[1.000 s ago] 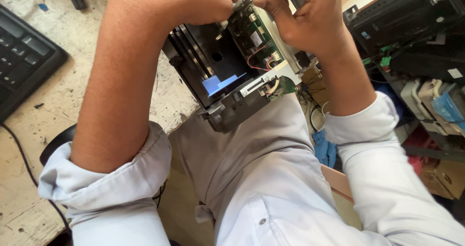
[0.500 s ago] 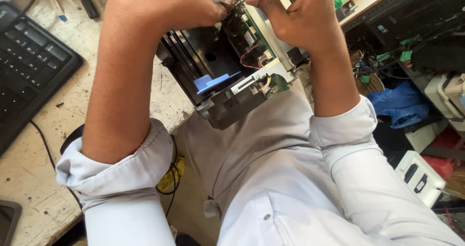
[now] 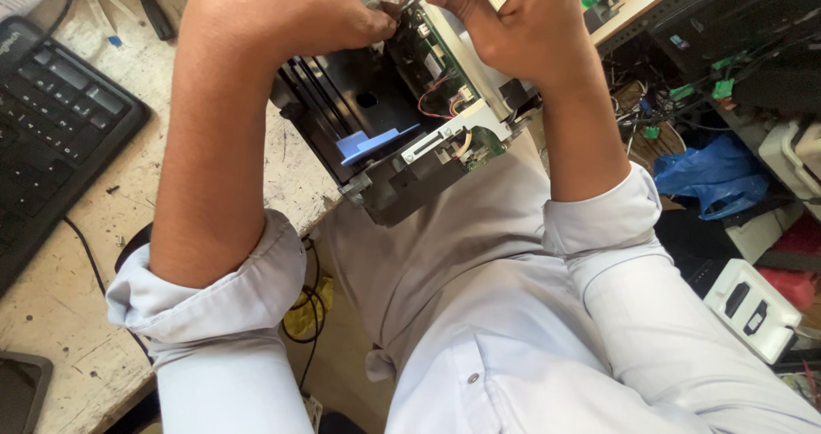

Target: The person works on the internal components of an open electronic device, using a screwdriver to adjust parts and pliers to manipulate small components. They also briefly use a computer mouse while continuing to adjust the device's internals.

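L hand [image 3: 282,11] & R hand [image 3: 513,23] both pinch-grip at top of circuit board [image 3: 432,66], device's [image 3: 376,135] long axis running diagonally toward lap.

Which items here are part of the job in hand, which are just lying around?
In hand: left hand, right hand, opened black device, its green circuit board.
Lying about: keyboard, screwdriver, blue bag, white box.
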